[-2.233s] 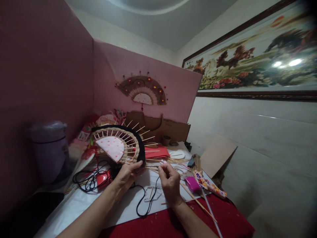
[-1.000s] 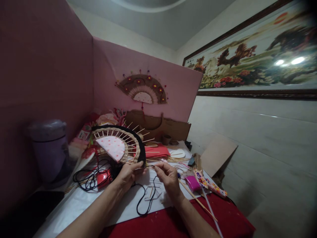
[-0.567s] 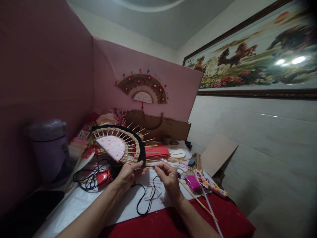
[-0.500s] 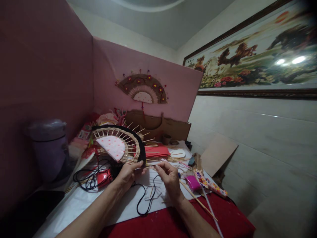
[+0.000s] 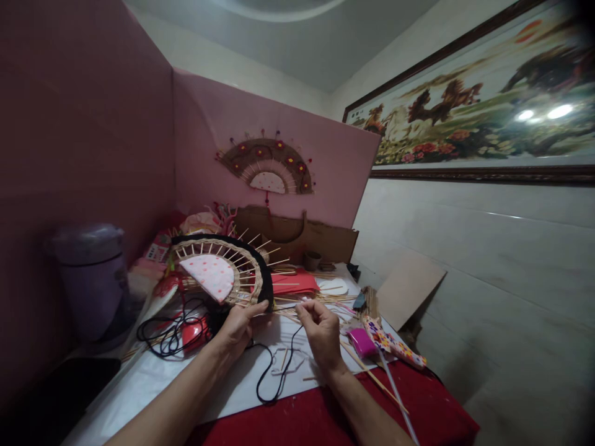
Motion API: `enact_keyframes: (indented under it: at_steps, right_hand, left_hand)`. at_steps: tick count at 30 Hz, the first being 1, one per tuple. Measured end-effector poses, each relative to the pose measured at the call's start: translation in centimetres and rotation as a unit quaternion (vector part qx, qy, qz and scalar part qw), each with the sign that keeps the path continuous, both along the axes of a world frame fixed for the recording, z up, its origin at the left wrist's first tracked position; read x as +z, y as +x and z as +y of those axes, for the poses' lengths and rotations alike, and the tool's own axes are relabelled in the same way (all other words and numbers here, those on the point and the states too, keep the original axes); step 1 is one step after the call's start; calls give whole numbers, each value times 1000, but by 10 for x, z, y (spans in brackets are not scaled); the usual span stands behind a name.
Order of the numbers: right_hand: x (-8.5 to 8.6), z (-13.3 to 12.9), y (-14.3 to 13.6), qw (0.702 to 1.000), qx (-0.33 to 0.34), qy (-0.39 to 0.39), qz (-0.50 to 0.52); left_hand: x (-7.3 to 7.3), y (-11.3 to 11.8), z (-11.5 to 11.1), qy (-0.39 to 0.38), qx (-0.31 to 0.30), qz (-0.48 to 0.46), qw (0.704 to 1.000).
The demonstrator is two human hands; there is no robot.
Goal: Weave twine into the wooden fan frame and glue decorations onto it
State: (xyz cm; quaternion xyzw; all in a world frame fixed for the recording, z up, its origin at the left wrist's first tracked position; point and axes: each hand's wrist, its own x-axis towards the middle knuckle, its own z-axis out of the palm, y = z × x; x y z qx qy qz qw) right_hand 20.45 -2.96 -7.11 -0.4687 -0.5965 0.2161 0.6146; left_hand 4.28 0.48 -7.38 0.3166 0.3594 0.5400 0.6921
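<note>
A half-round woven fan [image 5: 251, 272] with thin wooden ribs, a black outer band and a white half-disc with red dots is held up over the table. My left hand [image 5: 239, 325] grips its lower right corner, thumb on the black band. To the right, my right hand [image 5: 318, 325] pinches a black cord [image 5: 294, 347] between thumb and fingers. From there the cord loops down over the white sheet and back toward my left hand. More of the cord lies tangled at the left, partly under the fan.
A finished fan [image 5: 274, 161] hangs on the pink board. Red paper [image 5: 297, 282], loose sticks, a magenta packet [image 5: 362, 343] and a flower-patterned item [image 5: 395, 347] lie on the right. A lidded purple container [image 5: 93, 279] stands left. White sheeting [image 5: 232, 387] covers part of the red cloth [image 5: 418, 390].
My right hand has moved slightly to the right, away from the fan, drawing the cord with it. My left hand and the fan stay almost where they were.
</note>
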Motion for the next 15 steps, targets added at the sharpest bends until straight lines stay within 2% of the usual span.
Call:
enact_keyframes:
  at_steps: [4,15]
  right_hand:
    - [-3,3,2,1000,-24,2,-4]
    - [-3,3,2,999,-31,-8,-11]
  left_hand:
    - [-1,0,1,5,9,-18,1000]
    - [-6,-1,3,17,-2,-30,999]
